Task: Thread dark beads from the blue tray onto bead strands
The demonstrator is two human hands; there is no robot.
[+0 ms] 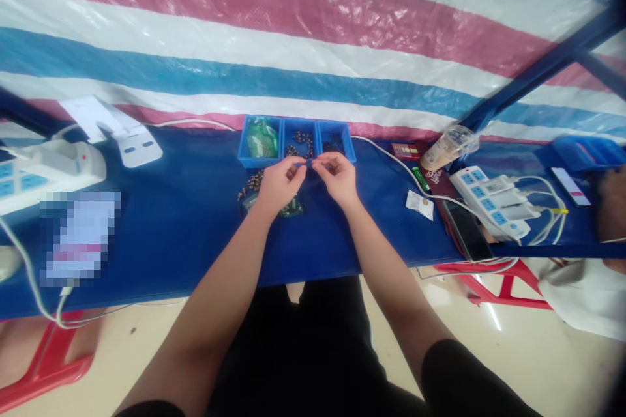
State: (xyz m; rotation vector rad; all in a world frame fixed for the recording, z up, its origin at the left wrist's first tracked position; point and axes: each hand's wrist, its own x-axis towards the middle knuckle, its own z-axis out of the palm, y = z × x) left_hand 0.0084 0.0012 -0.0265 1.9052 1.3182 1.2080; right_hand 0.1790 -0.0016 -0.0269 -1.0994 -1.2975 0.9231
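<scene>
My left hand (280, 184) and my right hand (336, 177) meet over the blue table (180, 221), fingers pinched together on a small thin blue piece (308, 161) held between them. Just behind stand three joined blue bins (296, 141): the left one holds green bags, the other two hold small dark parts. A loose pile of small dark parts (252, 182) lies by my left hand, and a green bag (292, 208) lies under my wrists.
A white power strip (491, 202) with plugs, a black phone (467, 229), a plastic cup (447, 148) and a small packet (419, 203) lie right. Another power strip (46, 172) and a white stand (130, 138) are left. Red stools (44, 365) stand below. Another person's arm (611, 205) shows far right.
</scene>
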